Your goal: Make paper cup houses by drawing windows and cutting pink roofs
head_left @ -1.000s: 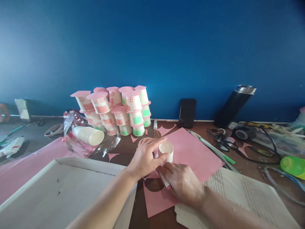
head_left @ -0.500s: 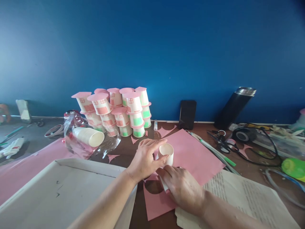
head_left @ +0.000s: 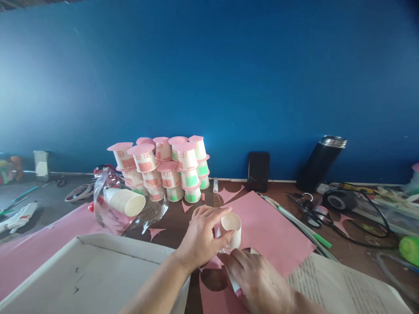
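Note:
My left hand grips a small white paper cup that stands upright on a pink paper sheet. My right hand rests just in front of the cup and holds a white stick-shaped object with a pink end, pressed against the sheet at the cup's base. A round hole is cut out of the sheet near my hands.
Stacked pink-roofed cup houses stand at the wall. A plastic sleeve of cups lies left. A white tray sits near left, printed paper near right. Phone, black flask, scissors, tape roll and cables lie at the right.
The view has tilted upward, so everything sits lower in the frame. Both hands stay at the cup; my right hand has shifted slightly around its base.

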